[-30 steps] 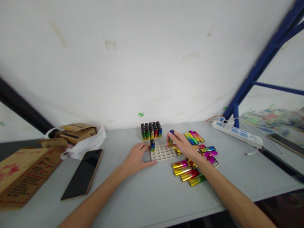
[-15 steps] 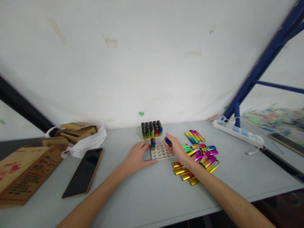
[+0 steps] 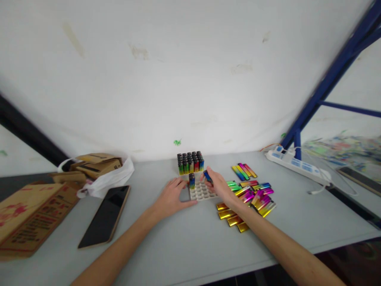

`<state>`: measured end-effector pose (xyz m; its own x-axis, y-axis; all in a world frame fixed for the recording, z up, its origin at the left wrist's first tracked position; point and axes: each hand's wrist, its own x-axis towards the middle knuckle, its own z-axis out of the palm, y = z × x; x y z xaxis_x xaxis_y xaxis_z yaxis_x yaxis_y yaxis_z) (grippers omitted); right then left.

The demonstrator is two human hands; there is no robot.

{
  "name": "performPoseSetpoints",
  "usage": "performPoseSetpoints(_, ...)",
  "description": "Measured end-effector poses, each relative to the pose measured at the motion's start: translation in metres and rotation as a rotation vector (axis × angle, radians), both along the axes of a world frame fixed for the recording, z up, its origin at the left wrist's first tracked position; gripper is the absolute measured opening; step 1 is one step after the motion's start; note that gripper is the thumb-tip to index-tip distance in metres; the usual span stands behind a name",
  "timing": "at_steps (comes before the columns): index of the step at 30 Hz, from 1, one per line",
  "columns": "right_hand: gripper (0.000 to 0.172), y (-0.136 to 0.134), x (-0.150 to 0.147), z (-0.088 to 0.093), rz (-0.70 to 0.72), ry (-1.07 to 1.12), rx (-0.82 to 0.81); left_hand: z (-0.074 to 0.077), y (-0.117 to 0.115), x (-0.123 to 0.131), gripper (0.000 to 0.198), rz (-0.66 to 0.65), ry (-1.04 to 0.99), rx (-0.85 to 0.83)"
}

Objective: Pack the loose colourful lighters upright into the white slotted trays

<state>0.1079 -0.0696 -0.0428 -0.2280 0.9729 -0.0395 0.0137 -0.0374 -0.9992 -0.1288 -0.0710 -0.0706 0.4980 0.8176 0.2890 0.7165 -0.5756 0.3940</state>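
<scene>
Head view: a smooth white wall backs a matte grey table; a printed cardboard box sits at lower left. Glossy metallic tubes, gold and magenta, lie heaped right of centre. Mid-frame, the left hand curves, thumb and fingers spread, by a pale tray of rounded holes. At the tray's upper right, the right hand pinches a tilted, shiny dark-blue tube.

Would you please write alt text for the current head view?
A person's right hand holds a blue lighter-like piece at a white holed tray; the left hand rests by the tray's left edge. Upright pieces stand behind; a colourful pile lies right.
</scene>
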Motion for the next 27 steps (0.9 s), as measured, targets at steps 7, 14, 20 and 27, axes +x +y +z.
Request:
performPoseSetpoints(7, 0.051, -0.006, 0.002, 0.003, 0.04, -0.276, 0.427, 0.001, -0.001, 0.001, 0.057, -0.013, -0.013, 0.007)
performPoseSetpoints(14, 0.044, -0.007, 0.002, 0.001, 0.009, -0.547, 0.576, 0.002, -0.001, 0.001, 0.059, 0.0, 0.015, -0.018)
performPoseSetpoints(20, 0.043, -0.003, 0.002, -0.008, 0.038, -0.648, 0.675, -0.001, 0.0, 0.0, 0.056, -0.018, -0.018, 0.011)
performPoseSetpoints(27, 0.045, -0.003, 0.004, 0.006, 0.087, -0.895, 0.757, -0.002, 0.0, 0.0, 0.058, -0.022, -0.051, 0.019)
